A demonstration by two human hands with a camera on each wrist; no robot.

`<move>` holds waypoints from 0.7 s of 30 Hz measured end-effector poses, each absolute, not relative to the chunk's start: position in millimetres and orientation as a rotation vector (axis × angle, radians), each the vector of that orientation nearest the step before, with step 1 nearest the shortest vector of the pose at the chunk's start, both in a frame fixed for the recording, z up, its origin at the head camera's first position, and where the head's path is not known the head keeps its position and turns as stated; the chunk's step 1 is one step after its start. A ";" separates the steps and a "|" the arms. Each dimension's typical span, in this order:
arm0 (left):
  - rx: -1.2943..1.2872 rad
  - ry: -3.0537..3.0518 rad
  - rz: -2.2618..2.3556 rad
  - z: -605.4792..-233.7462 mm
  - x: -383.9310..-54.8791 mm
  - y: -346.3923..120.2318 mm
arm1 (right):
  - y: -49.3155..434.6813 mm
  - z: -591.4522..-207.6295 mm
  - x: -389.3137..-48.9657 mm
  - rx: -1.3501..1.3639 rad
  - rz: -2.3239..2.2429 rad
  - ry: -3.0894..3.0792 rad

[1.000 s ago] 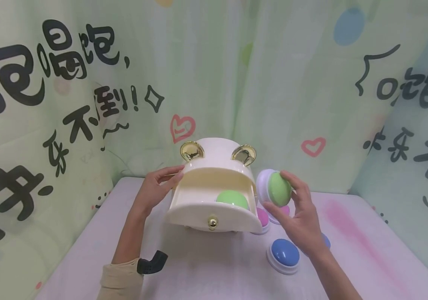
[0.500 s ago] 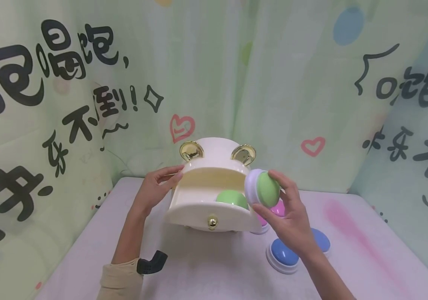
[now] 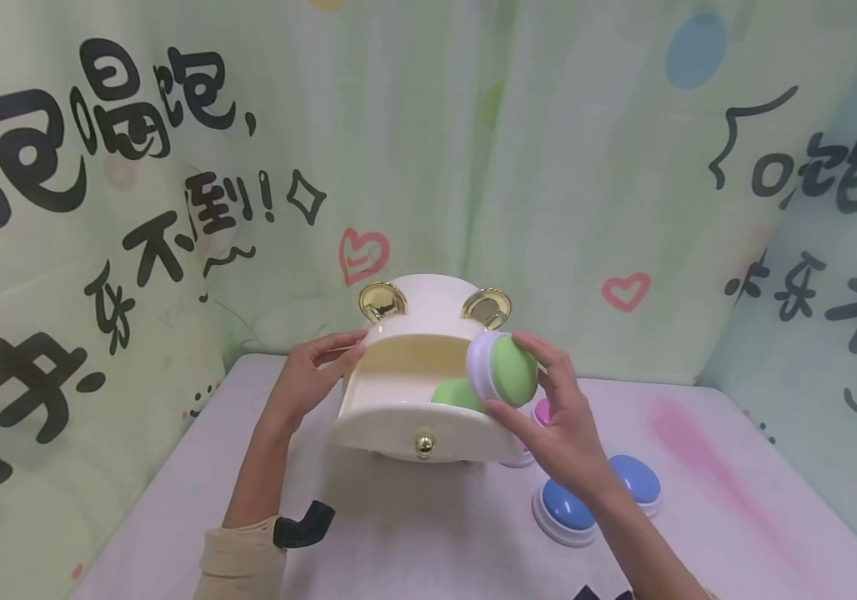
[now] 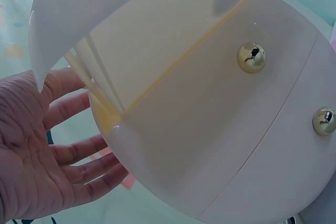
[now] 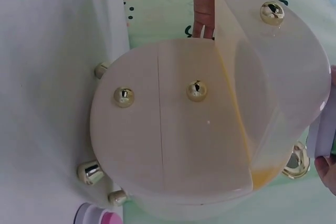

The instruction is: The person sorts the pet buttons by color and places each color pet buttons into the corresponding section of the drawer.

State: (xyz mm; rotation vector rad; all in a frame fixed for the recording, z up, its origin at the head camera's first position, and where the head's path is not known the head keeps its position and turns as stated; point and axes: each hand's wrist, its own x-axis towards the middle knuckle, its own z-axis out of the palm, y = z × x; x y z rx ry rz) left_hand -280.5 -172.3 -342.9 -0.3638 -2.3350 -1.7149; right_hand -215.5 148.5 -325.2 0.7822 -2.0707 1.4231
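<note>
A round cream-white storage box point(image 3: 428, 302) with gold ears point(image 3: 381, 301) and gold knobs point(image 4: 251, 57) stands on the table, its top drawer point(image 3: 382, 429) pulled out. My right hand point(image 3: 569, 433) grips a push button point(image 3: 513, 371) with a white base and green dome, tilted sideways over the drawer's right part. Behind it, another green-domed push button point(image 3: 449, 392) lies in the drawer, partly hidden. At the box's left side my left hand point(image 3: 314, 379) rests with its fingertips by the upper edge. In the left wrist view its fingers point(image 4: 86, 167) extend loosely along the side.
Two blue push buttons point(image 3: 565, 505) sit on the table right of the box, partly behind my right forearm. Pink-domed buttons point(image 3: 543, 412) show between the box and my right hand. Printed curtains point(image 3: 548, 208) hang behind and at both sides of the table point(image 3: 398, 542).
My right hand has carried the green push button leftward, from beside the box to over the open drawer. More of the blue buttons shows. My left hand has stayed in place.
</note>
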 end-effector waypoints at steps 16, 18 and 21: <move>-0.355 -2.337 -1.727 -342.8 -281.0 -172.0 | 137.0 -314.4 -225.1 0.853 1.347 -2.177; -0.354 -2.339 -1.728 -343.4 -281.3 -172.1 | 135.4 -312.4 -225.6 0.865 1.344 -2.188; -0.350 -2.342 -1.730 -343.3 -281.0 -171.9 | 132.7 -309.6 -226.3 0.877 1.344 -2.206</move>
